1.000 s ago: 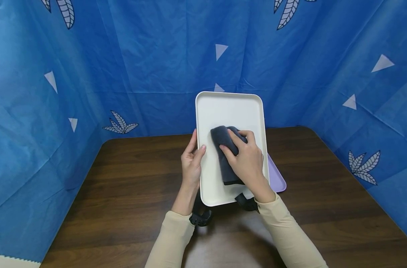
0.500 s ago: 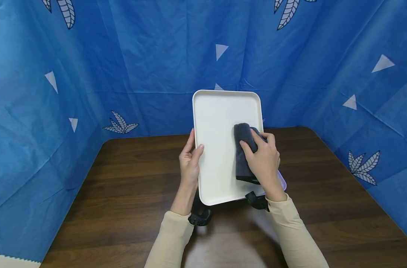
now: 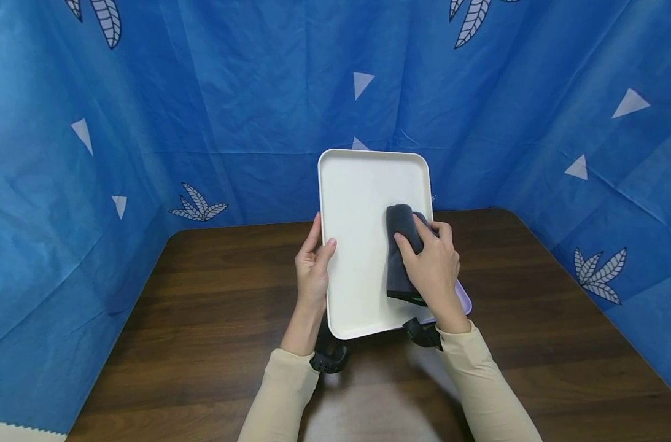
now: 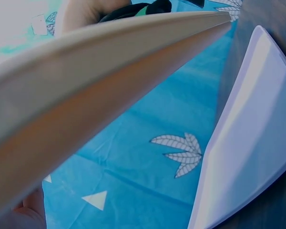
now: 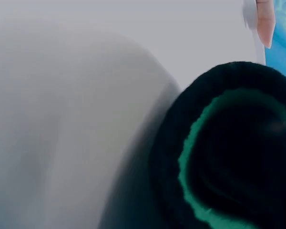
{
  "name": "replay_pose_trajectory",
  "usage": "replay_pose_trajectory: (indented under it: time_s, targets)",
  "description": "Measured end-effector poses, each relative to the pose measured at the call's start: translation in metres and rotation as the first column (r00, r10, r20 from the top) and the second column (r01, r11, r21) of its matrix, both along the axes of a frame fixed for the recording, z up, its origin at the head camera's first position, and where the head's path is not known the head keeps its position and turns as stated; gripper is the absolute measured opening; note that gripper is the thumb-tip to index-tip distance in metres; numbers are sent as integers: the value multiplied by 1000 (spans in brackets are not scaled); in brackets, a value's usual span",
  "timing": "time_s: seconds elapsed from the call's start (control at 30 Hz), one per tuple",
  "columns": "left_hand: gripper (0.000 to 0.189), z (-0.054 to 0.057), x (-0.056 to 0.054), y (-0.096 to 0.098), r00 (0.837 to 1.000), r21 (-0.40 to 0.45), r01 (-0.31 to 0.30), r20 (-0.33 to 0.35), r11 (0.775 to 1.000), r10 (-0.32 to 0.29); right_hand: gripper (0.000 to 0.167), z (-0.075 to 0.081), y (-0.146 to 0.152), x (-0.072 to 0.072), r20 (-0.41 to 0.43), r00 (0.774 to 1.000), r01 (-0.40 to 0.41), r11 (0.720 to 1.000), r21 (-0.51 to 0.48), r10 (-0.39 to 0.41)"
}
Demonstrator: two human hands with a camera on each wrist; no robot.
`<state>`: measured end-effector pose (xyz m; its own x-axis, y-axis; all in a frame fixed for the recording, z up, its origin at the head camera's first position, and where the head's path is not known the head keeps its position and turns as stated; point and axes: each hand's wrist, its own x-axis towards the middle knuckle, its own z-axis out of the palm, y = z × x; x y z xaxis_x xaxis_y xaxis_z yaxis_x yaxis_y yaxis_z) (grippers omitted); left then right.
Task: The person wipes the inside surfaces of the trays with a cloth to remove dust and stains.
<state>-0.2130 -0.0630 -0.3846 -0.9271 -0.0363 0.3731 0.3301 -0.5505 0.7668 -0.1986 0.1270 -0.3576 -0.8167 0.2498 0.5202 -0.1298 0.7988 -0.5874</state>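
in the head view the left hand point(image 3: 313, 270) gripped the left rim of a white tray point(image 3: 357, 258) tilted up at frame centre, while the right hand point(image 3: 436, 267) curled round a dark cloth point(image 3: 398, 245) pressed on the tray's right half, a purple tray point(image 3: 461, 301) showing behind on the table point(image 3: 202, 319). in the left wrist view the white tray's edge point(image 4: 86, 81) crossed the upper left, the purple tray point(image 4: 248, 143) at right, fingers barely visible. in the right wrist view the cloth point(image 5: 229, 152) filled the lower right against the tray point(image 5: 86, 95).
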Motion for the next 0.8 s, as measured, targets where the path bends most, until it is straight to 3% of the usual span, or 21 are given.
replay_pose_trajectory:
  time_s: [0.23,0.63,0.8]
  targets:
    - [57,-1,0,1,1000,4,7,0,1000,-7,55,-1,-9,3,-20,1000,-20,999,37,21]
    - [57,-1,-1,1,1000,13,19,9,1000,-19,51,6,-43,9,-132,982,-118,982,151,138]
    - [57,0,0,1,999,37,39,13,999,-40,51,10,-57,13,-135,974,-155,969,191,182]
